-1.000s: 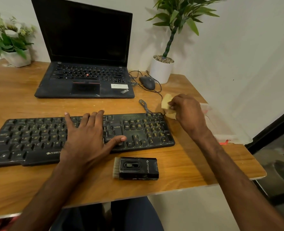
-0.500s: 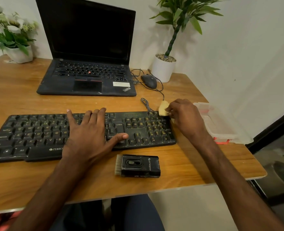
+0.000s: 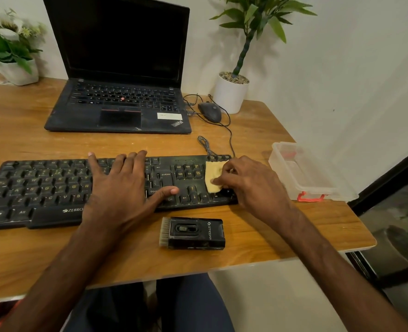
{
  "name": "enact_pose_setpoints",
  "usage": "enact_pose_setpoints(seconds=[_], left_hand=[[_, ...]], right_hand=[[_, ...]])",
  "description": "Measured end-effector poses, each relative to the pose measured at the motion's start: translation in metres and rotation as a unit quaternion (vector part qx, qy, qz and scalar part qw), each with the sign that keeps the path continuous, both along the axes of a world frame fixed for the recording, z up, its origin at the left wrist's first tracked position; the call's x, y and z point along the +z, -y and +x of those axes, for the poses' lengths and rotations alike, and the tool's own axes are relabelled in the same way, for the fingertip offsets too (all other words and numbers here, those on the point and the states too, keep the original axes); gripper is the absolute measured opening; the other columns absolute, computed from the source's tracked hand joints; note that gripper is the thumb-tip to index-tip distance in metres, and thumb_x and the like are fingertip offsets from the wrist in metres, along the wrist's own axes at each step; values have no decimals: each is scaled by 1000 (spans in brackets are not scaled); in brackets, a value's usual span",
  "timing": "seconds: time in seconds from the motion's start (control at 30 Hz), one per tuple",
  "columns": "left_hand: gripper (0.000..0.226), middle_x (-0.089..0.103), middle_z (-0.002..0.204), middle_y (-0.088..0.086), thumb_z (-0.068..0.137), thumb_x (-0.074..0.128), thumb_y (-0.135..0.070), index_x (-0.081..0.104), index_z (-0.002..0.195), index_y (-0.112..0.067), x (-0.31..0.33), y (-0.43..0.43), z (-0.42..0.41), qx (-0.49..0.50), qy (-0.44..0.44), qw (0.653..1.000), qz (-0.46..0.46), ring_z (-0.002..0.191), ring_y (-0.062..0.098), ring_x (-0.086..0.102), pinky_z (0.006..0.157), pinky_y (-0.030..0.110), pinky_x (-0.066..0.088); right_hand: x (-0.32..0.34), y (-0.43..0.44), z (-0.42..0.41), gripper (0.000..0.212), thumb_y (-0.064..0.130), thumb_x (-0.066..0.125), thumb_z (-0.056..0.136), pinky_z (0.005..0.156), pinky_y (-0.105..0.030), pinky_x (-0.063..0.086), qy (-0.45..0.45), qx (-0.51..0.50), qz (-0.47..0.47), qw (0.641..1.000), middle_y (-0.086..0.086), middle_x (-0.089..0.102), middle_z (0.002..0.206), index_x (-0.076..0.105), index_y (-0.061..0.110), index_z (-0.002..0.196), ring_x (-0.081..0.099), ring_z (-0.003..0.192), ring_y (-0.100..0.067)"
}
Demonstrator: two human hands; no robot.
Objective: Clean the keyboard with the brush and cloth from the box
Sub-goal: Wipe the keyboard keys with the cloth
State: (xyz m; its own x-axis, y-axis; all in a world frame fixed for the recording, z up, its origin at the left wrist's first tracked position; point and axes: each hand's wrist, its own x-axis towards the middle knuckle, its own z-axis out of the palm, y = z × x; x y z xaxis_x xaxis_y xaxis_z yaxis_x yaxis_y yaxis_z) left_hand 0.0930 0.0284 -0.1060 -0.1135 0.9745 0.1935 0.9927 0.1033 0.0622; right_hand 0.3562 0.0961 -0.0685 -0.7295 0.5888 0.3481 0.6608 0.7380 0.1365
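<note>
A black keyboard [image 3: 42, 188] lies across the wooden desk. My left hand [image 3: 123, 188] rests flat on its middle keys, fingers spread, holding nothing. My right hand [image 3: 248, 183] presses a small yellow cloth [image 3: 212, 173] onto the number pad at the keyboard's right end; my fingers cover part of the cloth. A black brush [image 3: 193, 232] with pale bristles on its left end lies on the desk just in front of the keyboard, between my two arms. The clear plastic box [image 3: 318, 188] with a red latch stands open at the desk's right edge.
An open black laptop [image 3: 119, 111] sits behind the keyboard. A black mouse [image 3: 210, 111] and its cable lie beside a white potted plant [image 3: 231, 92]. A flower pot [image 3: 18, 70] stands at the back left. The desk edge drops off right of the box.
My right hand has carried the cloth from beside the keyboard's far right corner down onto the number pad. My left hand has stayed flat on the keys.
</note>
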Motion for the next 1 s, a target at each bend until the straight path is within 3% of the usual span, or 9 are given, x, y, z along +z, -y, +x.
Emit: enact_pose_setpoints(seconds=[0.1,0.2,0.33,0.43,0.63,0.9,1.0], left_hand=[[120,32,159,12,74,-6,-93,19,157,-9,0,0,0,-2,3,1000,1,147,27,30,114,72,-1],[121,31,160,11,73,-8,-93,16,157,-10,0,0,1,0,4,1000,1,148,27,28,114,72,-1],[121,28,162,10,71,-11,-93,12,158,-11,0,-1,0,3,-2,1000,-4,149,25,26,115,71,-1],[120,33,159,12,74,-6,-93,17,157,-10,-1,-1,1,1,2,1000,4,147,27,30,114,72,0],[119,32,160,11,74,-7,-93,15,157,-10,0,-1,0,4,-11,1000,-5,148,26,29,114,72,2],[121,26,162,9,71,-11,-93,9,157,-11,1,-1,0,11,-12,1000,-14,150,24,24,115,72,2],[123,27,162,9,70,-9,-95,10,157,-11,2,-2,1,-2,-10,1000,-14,149,25,24,115,71,0]], right_hand=[[4,-16,4,36,14,84,73,66,-32,44,-42,-64,15,997,-7,65,99,74,22,106,60,88,-24],[11,-20,-4,30,16,73,83,75,-36,44,-86,-52,-5,995,-7,60,100,72,23,113,54,92,-23],[7,-8,-19,31,26,60,88,94,-47,40,15,7,-39,999,-2,56,103,71,31,116,49,99,-20],[7,-4,-11,34,27,50,86,101,-54,39,26,26,-45,998,-2,57,105,71,33,113,51,100,-19],[17,-19,-24,36,14,74,79,103,-57,35,77,26,33,996,0,59,105,72,38,105,55,100,-22],[14,-10,-13,30,19,57,85,103,-55,33,27,61,-65,996,2,56,105,73,34,106,52,100,-19],[18,-13,-19,30,17,63,82,102,-55,34,45,54,-30,997,1,58,106,73,36,103,53,101,-20]])
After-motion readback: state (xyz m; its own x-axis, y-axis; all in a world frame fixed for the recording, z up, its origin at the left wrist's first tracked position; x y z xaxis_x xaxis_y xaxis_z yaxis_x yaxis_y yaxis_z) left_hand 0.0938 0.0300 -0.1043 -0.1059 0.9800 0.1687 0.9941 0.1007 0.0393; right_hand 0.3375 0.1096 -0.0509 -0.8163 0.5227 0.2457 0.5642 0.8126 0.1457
